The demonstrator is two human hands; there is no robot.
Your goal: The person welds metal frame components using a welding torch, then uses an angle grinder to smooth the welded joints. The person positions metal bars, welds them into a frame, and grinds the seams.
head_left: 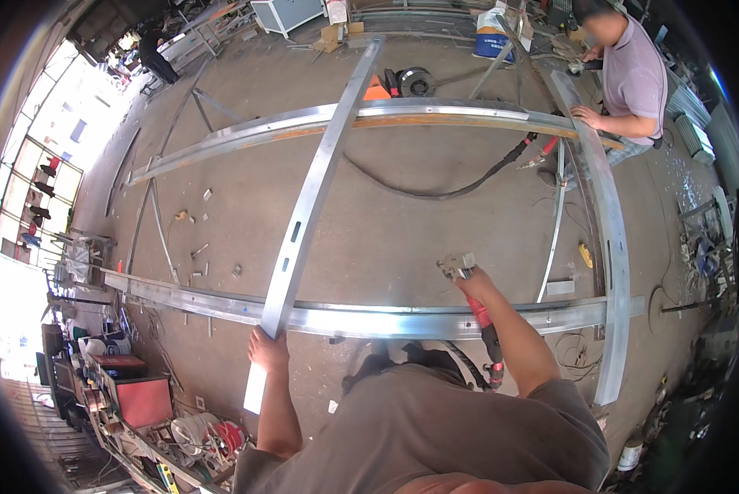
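Observation:
My left hand (pixel 267 347) grips the near end of a long silver steel bar (pixel 313 188) that runs away from me across two cross rails. That end lies over the near horizontal rail (pixel 386 319). My right hand (pixel 474 284) is raised above this rail and is closed on a red-handled tool (pixel 486 329); the tool's metal head (pixel 456 265) sticks out above the fingers and its handle runs down along my forearm. The far rail (pixel 435 114) crosses the bar near the top.
Another person (pixel 629 78) crouches at the far right with a hand on the right upright rail (pixel 612 247). A black hose (pixel 435 191) lies on the concrete floor. A cluttered red cart (pixel 139 399) stands at lower left. Scrap and tools line the right edge.

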